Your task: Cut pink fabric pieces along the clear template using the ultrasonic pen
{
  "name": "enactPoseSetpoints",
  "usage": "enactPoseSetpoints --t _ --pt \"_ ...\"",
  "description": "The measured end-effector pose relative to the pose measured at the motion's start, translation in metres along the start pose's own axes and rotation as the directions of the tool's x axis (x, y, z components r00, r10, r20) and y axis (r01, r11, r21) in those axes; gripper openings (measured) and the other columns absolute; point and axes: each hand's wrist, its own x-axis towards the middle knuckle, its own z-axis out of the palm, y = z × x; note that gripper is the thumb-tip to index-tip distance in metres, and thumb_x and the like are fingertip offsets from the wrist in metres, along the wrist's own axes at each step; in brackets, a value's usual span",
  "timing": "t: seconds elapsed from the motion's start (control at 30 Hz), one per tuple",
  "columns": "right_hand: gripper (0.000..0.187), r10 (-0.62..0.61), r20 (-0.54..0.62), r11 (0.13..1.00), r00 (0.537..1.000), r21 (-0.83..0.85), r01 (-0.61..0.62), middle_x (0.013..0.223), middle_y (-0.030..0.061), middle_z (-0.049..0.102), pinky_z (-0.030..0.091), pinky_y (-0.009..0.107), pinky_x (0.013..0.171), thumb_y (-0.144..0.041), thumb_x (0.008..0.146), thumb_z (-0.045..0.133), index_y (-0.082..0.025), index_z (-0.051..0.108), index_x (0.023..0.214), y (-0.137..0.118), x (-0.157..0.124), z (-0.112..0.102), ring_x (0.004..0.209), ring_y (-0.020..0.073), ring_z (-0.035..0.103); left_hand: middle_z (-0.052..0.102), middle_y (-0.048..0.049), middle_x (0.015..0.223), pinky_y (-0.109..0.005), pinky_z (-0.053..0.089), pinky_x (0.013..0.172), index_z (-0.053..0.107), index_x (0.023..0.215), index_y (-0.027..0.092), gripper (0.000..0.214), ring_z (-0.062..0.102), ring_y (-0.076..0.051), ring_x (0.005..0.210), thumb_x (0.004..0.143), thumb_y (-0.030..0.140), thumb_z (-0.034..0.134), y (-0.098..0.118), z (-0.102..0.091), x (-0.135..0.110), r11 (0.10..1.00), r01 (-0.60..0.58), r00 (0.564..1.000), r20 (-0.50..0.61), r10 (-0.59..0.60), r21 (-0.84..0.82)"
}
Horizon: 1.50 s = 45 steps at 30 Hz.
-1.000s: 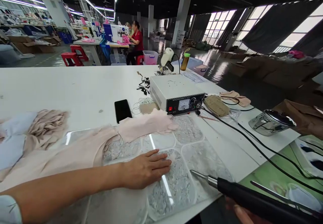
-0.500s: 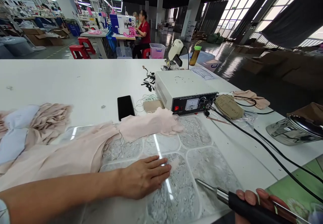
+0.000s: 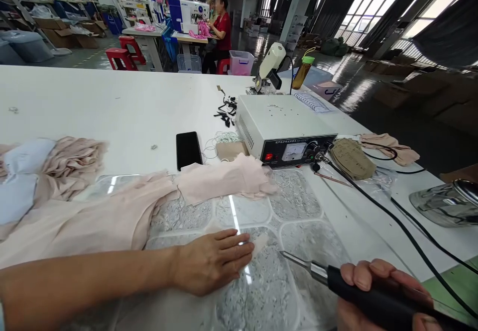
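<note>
Black-handled tool (image 3: 353, 290): we saw it slanting, metal-tipped, lower right.
Pale piece (image 3: 260, 243): lay partly covered, lower centre.

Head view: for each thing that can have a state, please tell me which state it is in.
Left hand: palm down, fingers extended
Black-handled pointed tool: gripped in right hand
Smartphone: face up, dark
Red switch on metered unit: appears lit
Drink bottle: capped
Glass jar: lidded
Peach fabric strip: spread, creased
</note>
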Motion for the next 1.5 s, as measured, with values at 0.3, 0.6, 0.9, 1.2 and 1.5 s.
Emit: enactPoseSetpoints --t 0.3,0.6,0.9,1.2,1.5 --pt "0.018 -0.015 0.033 0.995 0.999 -0.095 0.018 0.072 -0.0004 0.051 0.045 0.031 0.052 -0.031 0.064 0.057 -0.019 0.057 0.078 0.008 0.002 0.02 0.058 0.0135 0.05 0.059 -0.0135 0.133 -0.038 0.036 0.112 0.057 0.125 0.005 0.034 0.049 -0.025 0.13 0.102 0.021 0.039 0.0 0.003 0.0 1.0 0.006 1.0 -0.009 -0.006 -0.012" --pt "0.016 0.024 0.092 0.987 0.995 -0.16 -0.01 0.073 -0.0011 0.051 0.046 0.032 0.055 -0.033 0.069 0.057 -0.021 0.056 0.08 0.011 0.003 0.026 0.06 0.0139 0.05 0.058 -0.0146 0.133 -0.04 0.036 0.112 0.057 0.126 0.006 0.034 0.047 -0.025 0.132 0.101 0.022 0.04 0.001 0.005 -0.001 0.998 0.025 1.0 0.006 -0.025 -0.05" --pt "0.015 0.037 0.075 0.985 0.997 -0.17 -0.024 0.073 -0.0021 0.05 0.048 0.03 0.056 -0.031 0.068 0.056 -0.021 0.055 0.078 0.012 0.001 0.031 0.061 0.0127 0.049 0.058 -0.0134 0.134 -0.039 0.037 0.111 0.057 0.125 0.004 0.034 0.049 -0.026 0.129 0.102 0.021 0.038 0.0 0.003 0.0 0.999 0.02 1.0 0.005 -0.02 -0.045" --pt "0.009 -0.019 0.14 0.982 0.99 -0.185 0.045 0.07 -0.0011 0.054 0.048 0.031 0.052 -0.027 0.069 0.058 -0.02 0.055 0.074 0.016 0.005 0.027 0.057 0.0128 0.051 0.058 -0.0137 0.135 -0.04 0.036 0.112 0.057 0.125 0.004 0.034 0.048 -0.026 0.131 0.101 0.022 0.042 0.0 0.005 -0.001 0.998 0.02 1.0 0.003 -0.02 -0.052" --pt "0.009 -0.012 0.131 0.984 0.991 -0.173 0.035 0.069 -0.002 0.051 0.048 0.031 0.052 -0.025 0.067 0.054 -0.02 0.056 0.075 0.015 0.004 0.032 0.057 0.0127 0.051 0.058 -0.0143 0.134 -0.038 0.034 0.114 0.056 0.127 0.005 0.034 0.046 -0.025 0.133 0.101 0.022 0.042 0.001 0.006 -0.002 0.996 0.038 0.999 0.012 -0.038 -0.075"
